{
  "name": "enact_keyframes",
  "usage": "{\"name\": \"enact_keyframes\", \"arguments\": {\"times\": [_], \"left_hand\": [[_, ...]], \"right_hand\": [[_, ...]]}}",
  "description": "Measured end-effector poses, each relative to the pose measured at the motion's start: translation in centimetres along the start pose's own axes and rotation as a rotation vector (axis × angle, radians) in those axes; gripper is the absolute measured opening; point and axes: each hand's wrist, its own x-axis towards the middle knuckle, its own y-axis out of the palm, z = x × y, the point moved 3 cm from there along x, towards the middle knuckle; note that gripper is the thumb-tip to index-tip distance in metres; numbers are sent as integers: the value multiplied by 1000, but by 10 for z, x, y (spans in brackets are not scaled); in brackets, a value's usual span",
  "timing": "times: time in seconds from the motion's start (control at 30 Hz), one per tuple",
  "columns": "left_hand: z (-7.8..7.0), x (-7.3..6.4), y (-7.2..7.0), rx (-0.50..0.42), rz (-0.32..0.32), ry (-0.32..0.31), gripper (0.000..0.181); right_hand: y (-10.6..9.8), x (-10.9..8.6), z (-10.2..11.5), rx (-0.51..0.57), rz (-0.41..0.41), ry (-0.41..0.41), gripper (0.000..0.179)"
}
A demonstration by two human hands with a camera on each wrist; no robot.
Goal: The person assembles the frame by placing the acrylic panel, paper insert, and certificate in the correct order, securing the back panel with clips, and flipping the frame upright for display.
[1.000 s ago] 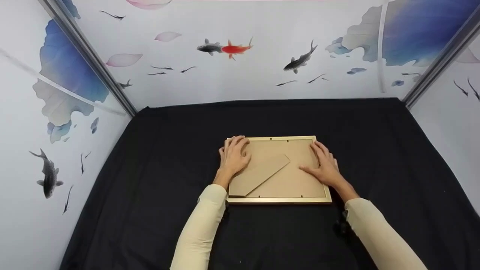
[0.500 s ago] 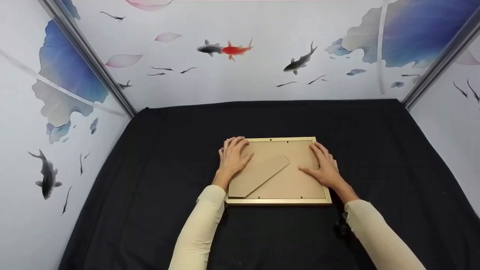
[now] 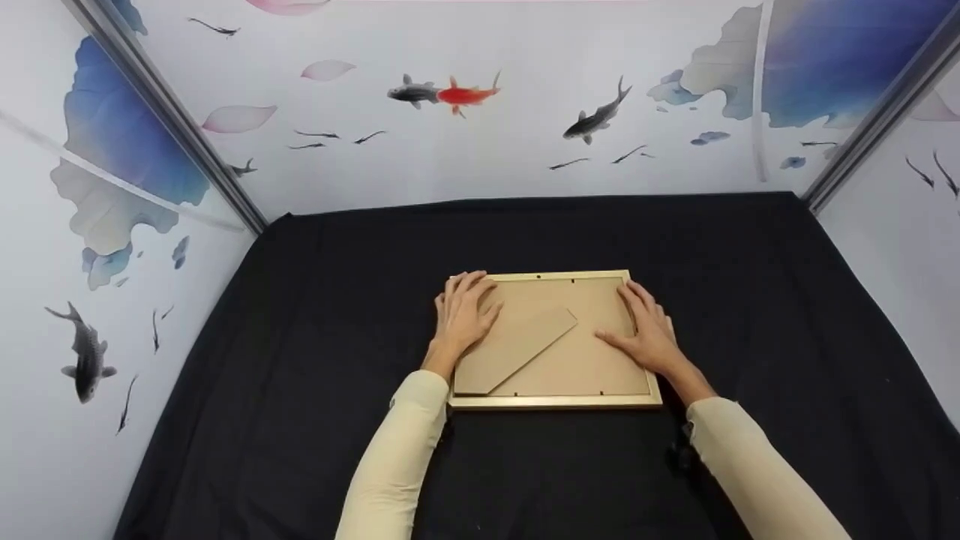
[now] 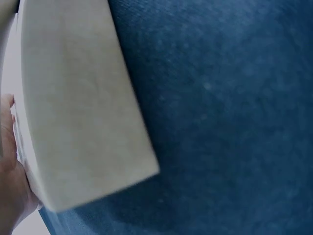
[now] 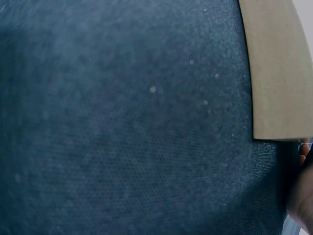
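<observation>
A picture frame (image 3: 559, 401) with a gold rim lies back side up on black cloth. Its tan backing board (image 3: 600, 300) carries a slanted easel stand (image 3: 517, 349), folded flat. My left hand (image 3: 461, 315) grips the frame's left side near the far corner, thumb over the board. On the opposite side, my right hand (image 3: 649, 334) holds the rim, its thumb reaching inward onto the backing. The left wrist view has the frame's pale side edge (image 4: 83, 112) up close, with part of the left hand (image 4: 12, 191) beside it. Another stretch of edge (image 5: 279, 73) appears in the right wrist view.
The black cloth (image 3: 337, 300) spreads around the frame on all sides. White panels (image 3: 510, 165) printed with fish and leaves enclose the back and both sides, joined by grey metal posts (image 3: 180, 120) at the corners.
The left thumb has shifted slightly over the backing board. Both hands keep their places on the frame, and the frame stays put; the head view has moved a little.
</observation>
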Motion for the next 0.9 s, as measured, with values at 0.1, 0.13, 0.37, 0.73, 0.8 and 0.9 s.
{"name": "enact_keyframes", "arguments": {"times": [0.1, 0.13, 0.37, 0.73, 0.8, 0.9], "left_hand": [[2, -4, 1, -15, 22, -13, 35], [3, -5, 1, -16, 31, -19, 35], [1, 0, 0, -24, 3, -10, 32], [0, 3, 0, -21, 9, -19, 32], [0, 4, -1, -17, 8, -20, 32], [2, 3, -2, -19, 9, -23, 32]], "right_hand": [[3, -2, 0, 0, 18, 12, 94], [3, -3, -1, 0, 24, 15, 94], [0, 2, -1, 5, -4, 0, 93], [-2, 2, 0, -2, -1, 5, 93], [-2, 2, 1, 2, -2, 5, 93], [-1, 3, 2, 5, -1, 3, 93]]}}
